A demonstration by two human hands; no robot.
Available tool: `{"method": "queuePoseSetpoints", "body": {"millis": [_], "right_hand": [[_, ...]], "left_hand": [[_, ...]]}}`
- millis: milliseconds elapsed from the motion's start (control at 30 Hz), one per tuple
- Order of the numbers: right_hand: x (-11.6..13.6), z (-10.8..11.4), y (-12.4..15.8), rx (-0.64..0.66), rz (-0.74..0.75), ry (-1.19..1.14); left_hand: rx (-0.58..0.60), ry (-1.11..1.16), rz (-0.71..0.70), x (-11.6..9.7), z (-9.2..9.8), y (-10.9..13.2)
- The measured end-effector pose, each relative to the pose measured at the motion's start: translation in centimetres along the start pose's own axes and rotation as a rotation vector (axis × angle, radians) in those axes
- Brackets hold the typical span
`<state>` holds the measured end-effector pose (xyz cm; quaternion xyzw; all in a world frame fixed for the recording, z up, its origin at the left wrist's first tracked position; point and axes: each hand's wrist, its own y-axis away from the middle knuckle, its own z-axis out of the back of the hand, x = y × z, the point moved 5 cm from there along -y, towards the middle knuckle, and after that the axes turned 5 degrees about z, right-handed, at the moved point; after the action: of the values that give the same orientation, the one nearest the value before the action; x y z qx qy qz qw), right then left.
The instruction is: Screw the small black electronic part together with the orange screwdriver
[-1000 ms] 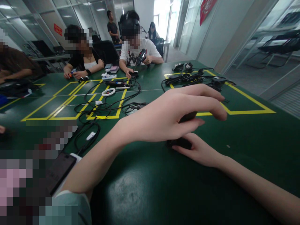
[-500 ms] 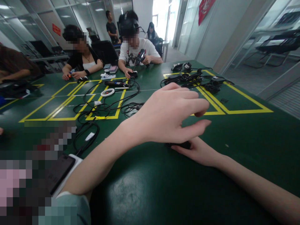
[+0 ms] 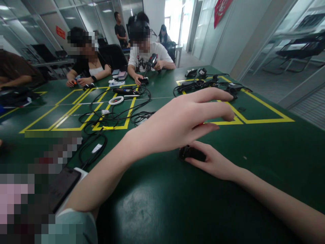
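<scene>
My left hand (image 3: 175, 122) is raised over the table, reaching across to the right. Its fingers stretch forward, slightly bent and apart from the thumb. A small red spot shows between thumb and fingers; I cannot make out what it is. Below and behind it, my right hand (image 3: 215, 159) rests on the green table (image 3: 162, 203), thumb and fingers around a small black block-shaped part (image 3: 185, 154). A short dark post stands up at that part's left end. Several small dark pieces, perhaps screws (image 3: 241, 109), lie beyond my left fingertips.
Black cables (image 3: 111, 115) lie coiled left of centre, with a white tape-like ring (image 3: 116, 100) near them. More cables and adapters (image 3: 200, 84) lie inside yellow tape lines at the back right. A phone (image 3: 64, 186) is at left. Across the table, a co-worker holds a power drill (image 3: 151, 61).
My left hand has shifted a little, its fingers stretching further right and spreading, and more of the black part shows beneath it. My right hand stays in place around the part.
</scene>
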<state>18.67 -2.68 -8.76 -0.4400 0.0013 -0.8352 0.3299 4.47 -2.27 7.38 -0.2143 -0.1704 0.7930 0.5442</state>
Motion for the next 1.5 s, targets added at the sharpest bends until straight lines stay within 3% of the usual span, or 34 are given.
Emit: {"method": "queuePoseSetpoints", "body": {"millis": [300,567,767,1033,1300,1500], "right_hand": [[-1.6,-0.4,1.0,-0.014,-0.077,0.023],[0.7,0.2,0.0,-0.040,-0.001,0.001],[0.1,0.0,0.3,-0.036,-0.021,0.002],[0.0,0.0,0.0,-0.011,0.008,0.000],[-1.0,-0.3,0.7,-0.016,-0.071,-0.019],[0.4,0.1,0.1,-0.028,-0.018,0.005]], "left_hand": [[-0.110,-0.229,0.047,0.1,-1.3,-0.2],[-0.007,-0.053,-0.057,-1.1,-0.4,0.1],[0.052,0.009,-0.061,-1.0,0.0,0.4],[-0.029,-0.024,-0.022,-0.3,-0.6,0.1],[-0.057,-0.114,-0.008,-0.4,-1.1,-0.2],[0.069,0.020,-0.041,-1.0,-0.3,0.1]]}}
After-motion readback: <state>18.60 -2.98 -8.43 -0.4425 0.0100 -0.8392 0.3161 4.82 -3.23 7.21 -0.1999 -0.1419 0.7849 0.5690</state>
